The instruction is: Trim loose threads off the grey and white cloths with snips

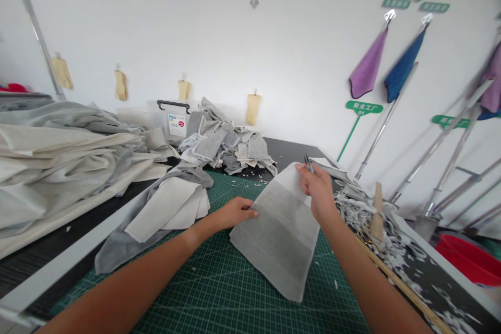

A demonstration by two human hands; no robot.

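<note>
A grey and white fabric piece (279,229) lies tilted on the green cutting mat (219,292). My left hand (235,212) pinches its left edge, fingers closed on the cloth. My right hand (319,190) grips the upper right edge of the same piece and also holds small scissors (308,163), whose dark tips and blue handle poke out above the fingers. Both forearms reach in from the bottom of the view.
A stack of cut pieces (168,209) lies left of the mat, and larger fabric piles (58,151) sit further left. A heap of grey pieces (227,141) and a plastic box (174,117) stand behind. Scraps (371,224) and a wooden ruler (395,282) lie right. A red basin (465,258) sits on the floor.
</note>
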